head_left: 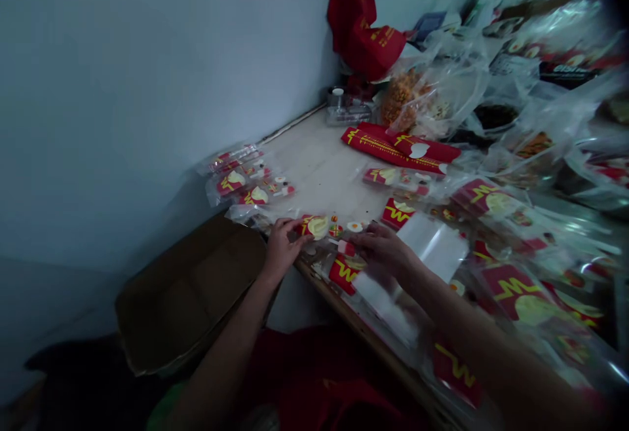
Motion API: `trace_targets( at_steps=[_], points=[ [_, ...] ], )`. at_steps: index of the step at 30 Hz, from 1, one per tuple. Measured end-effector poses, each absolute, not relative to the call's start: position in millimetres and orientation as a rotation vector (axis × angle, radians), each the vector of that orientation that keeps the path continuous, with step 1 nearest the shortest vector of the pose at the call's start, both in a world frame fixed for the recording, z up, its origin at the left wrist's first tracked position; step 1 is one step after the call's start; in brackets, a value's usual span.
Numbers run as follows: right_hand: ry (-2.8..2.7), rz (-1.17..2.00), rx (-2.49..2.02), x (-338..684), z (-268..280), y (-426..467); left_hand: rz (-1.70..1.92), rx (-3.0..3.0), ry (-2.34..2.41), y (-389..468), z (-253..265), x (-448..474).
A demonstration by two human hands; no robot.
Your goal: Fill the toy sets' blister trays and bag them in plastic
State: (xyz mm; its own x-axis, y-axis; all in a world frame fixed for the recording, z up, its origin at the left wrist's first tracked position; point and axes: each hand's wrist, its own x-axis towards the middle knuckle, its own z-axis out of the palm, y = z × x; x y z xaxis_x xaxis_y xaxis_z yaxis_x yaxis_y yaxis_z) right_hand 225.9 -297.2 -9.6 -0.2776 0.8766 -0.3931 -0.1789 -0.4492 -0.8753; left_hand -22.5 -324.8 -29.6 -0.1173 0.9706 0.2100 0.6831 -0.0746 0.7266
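Observation:
At the near edge of the table, a transparent plastic packet [322, 226] lies between my two hands. In it show a red card with a yellow zigzag and a pale shape, and several small colourful pieces, one like a fried egg. My left hand [285, 244] pinches the packet's left end, thumb and fingers at the red card. My right hand [386, 246] has its fingers closed at the other end, beside a pink-and-white piece [346, 247]. Just below lies another red card [343, 274], and white sheets or sleeves [432, 241] lie by my right forearm.
Similar packets [246, 183] lie by the wall, with more [511, 293] at right. Red folded sheets [393, 146], a red bag [363, 31] and plastic bags of loose bits [400, 100] are farther back. An open cardboard box [191, 287] stands left below the table edge.

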Motion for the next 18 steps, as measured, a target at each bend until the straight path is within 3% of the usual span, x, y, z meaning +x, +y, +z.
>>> trace_targets(
  at_steps=[7, 14, 18],
  points=[
    [-0.897, 1.811, -1.24, 223, -9, -297, 0.892, 1.803, 1.791, -319, -23, -22],
    [-0.836, 1.744, -1.14, 215, -4, -306, 0.244, 2.093, 2.142, -289, 7, 7],
    [-0.844, 1.801, -1.112, 218, -3, -306, 0.149, 2.121, 2.076, -278, 18, 1]
  ],
)
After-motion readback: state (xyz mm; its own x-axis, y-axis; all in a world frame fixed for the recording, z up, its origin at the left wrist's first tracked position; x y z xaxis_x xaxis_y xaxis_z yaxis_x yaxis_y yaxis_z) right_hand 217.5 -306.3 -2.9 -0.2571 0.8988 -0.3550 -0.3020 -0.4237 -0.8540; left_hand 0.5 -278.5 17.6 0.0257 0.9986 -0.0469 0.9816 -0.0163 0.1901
